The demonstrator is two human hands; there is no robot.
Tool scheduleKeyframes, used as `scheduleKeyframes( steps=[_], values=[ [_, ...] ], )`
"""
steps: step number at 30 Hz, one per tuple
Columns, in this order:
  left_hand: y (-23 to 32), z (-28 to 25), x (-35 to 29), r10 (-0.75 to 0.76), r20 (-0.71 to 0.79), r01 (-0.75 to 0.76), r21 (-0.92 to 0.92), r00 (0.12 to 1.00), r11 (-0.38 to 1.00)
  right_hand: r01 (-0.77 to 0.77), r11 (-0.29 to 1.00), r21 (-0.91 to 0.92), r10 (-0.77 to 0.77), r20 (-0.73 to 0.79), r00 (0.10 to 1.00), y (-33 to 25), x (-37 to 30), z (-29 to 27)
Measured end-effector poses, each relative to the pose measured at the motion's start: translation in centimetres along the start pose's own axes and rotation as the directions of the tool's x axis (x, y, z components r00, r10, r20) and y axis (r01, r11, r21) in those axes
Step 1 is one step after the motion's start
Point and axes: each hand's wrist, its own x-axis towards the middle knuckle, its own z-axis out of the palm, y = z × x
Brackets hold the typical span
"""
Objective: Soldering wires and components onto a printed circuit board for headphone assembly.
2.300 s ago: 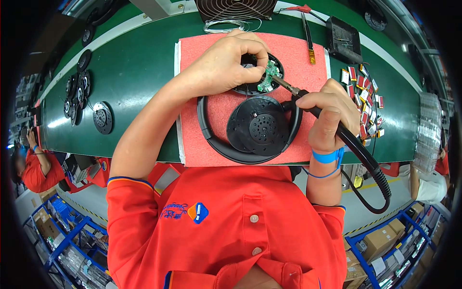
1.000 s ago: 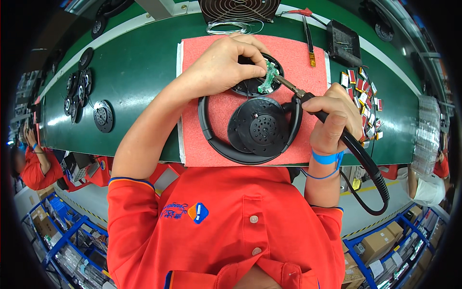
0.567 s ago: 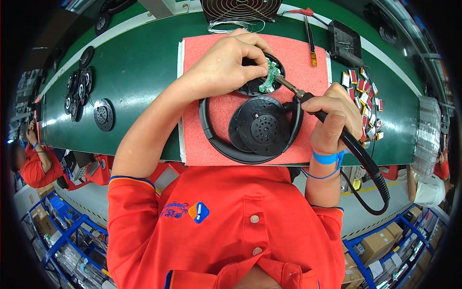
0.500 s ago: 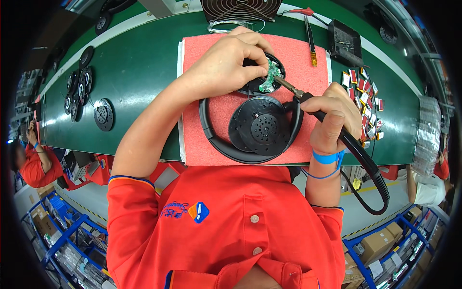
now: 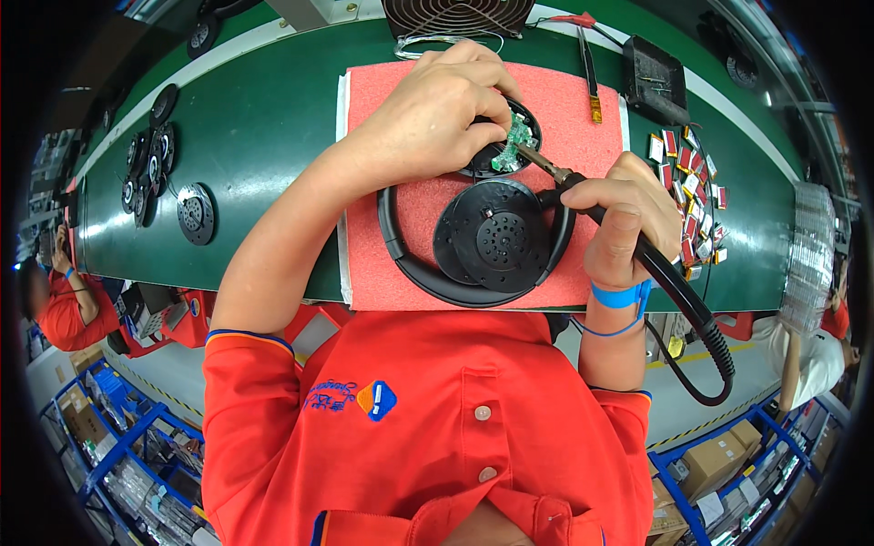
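Note:
A pair of black headphones lies on a pink foam mat [image 5: 364, 218], its headband [image 5: 401, 255] curving toward me. One earcup with a round perforated speaker plate [image 5: 503, 238] faces up near the middle. In the far earcup sits a green circuit board [image 5: 512, 150]. My left hand [image 5: 451, 109] bends over this earcup with its fingertips pinched at the board; what they hold is hidden. My right hand [image 5: 633, 218] grips a black soldering iron [image 5: 669, 278], its metal tip touching or nearly touching the board.
Small red and white battery packs [image 5: 692, 191] lie in a pile at right. Beyond them are a black tray [image 5: 654, 80] and tweezers [image 5: 590, 82]. Black speaker plates [image 5: 195, 214] lie at left. A fan grille [image 5: 455, 16] stands at the back, with thin wire [image 5: 446, 45] before it.
My left hand has shifted very slightly over the board. The soldering iron has moved a little up and left, its tip still at the board.

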Motion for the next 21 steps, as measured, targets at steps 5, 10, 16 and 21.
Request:
scheduleKeyframes(
  steps=[5,10,16,21],
  values=[
    [0.0,0.02,-0.04,0.017,-0.011,-0.017,0.027,1.0,0.999,-0.09,0.993,-0.072,0.091,0.01,0.996,-0.72,-0.19,0.23],
    [0.0,-0.05,-0.08,0.016,-0.01,-0.016,0.012,1.0,1.0,-0.078,0.994,-0.072,0.079,0.011,0.997,-0.68,-0.2,0.28],
    [0.13,-0.03,-0.13,0.01,-0.011,-0.01,0.025,1.0,1.0,-0.055,0.996,-0.066,0.056,0.018,0.998,-0.63,-0.17,0.4],
    [0.16,-0.02,-0.05,0.017,-0.015,-0.017,0.025,1.0,1.0,0.022,1.0,-0.015,-0.021,0.026,0.999,0.06,-0.06,0.13]
  ],
)
